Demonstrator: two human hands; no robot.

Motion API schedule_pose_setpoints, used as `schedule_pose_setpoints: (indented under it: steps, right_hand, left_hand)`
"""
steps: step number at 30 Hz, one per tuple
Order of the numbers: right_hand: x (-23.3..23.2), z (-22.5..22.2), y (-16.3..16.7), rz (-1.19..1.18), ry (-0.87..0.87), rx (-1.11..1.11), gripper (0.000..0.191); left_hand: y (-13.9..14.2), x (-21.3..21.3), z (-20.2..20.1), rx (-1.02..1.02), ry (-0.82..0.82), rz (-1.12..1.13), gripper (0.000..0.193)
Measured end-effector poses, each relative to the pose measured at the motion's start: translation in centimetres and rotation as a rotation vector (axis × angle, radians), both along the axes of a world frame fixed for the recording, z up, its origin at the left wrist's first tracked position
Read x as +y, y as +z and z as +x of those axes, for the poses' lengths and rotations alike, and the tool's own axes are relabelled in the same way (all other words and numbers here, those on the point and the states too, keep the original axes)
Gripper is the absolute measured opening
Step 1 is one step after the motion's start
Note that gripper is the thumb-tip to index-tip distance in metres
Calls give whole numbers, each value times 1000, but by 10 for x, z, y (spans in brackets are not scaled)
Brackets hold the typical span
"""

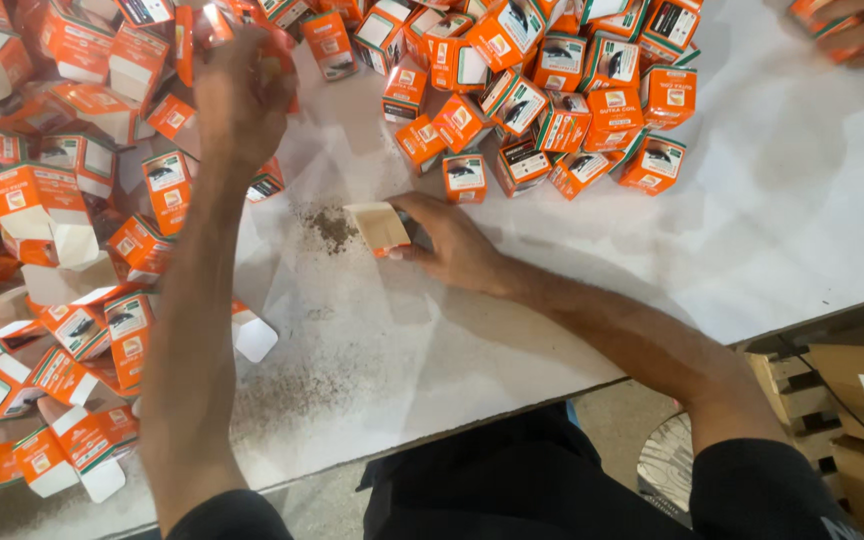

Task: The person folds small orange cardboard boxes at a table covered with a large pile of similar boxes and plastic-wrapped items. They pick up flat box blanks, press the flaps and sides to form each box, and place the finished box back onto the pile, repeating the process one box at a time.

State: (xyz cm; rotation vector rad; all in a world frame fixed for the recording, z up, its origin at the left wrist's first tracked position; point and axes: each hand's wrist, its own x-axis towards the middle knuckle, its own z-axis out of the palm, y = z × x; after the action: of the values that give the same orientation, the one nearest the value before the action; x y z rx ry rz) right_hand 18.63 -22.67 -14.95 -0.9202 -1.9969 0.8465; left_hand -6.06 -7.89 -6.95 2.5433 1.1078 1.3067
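Right hand pinches an open cardboard carton (orange); left hand, blurred, grip unclear, reaches among boxes.

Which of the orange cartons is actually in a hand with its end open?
The small orange carton in the right hand, alone at table centre by the dark powder patch; its open end shows a pale interior.

Small orange cartons: too many to count exactly. One heap of closed cartons at the far side of the bench, roughly two dozen. A bigger heap of open, unfolded cartons along the left edge, several dozen. One open carton held apart. Hands: three, left hand, right hand, another person's hand. Brown cardboard boxes: about two.
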Motion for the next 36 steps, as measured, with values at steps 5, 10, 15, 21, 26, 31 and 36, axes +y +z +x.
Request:
schedule_pose_setpoints:
  steps: [5,10,15,21,26,31,36]
  right_hand:
    - [1,-5,2,-75,-54,51,58]
    - [2,-9,6,21,-48,8,59]
    - [2,-8,0,59,-66,-19,58]
    - [0,-7,-14,65,-95,-37,70]
    - [0,-6,-20,99,-89,-34,82]
    - [2,-5,-18,77,-79,-72,71]
    - [0,-7,-17,94,-79,-64,72]
  left_hand:
    - [5,-140,14,-463,-117,-118,20]
    - [-40,-177,22,37,-137,268,39]
    - [-59,-174,29,170,29,103,43]
    - [-48,-169,35,140,50,-69,24]
    - [-47,-166,37,189,104,2,18]
    - [-58,-174,44,-192,210,-199,43]
    - [-68,-177,44,-135,249,-226,32]
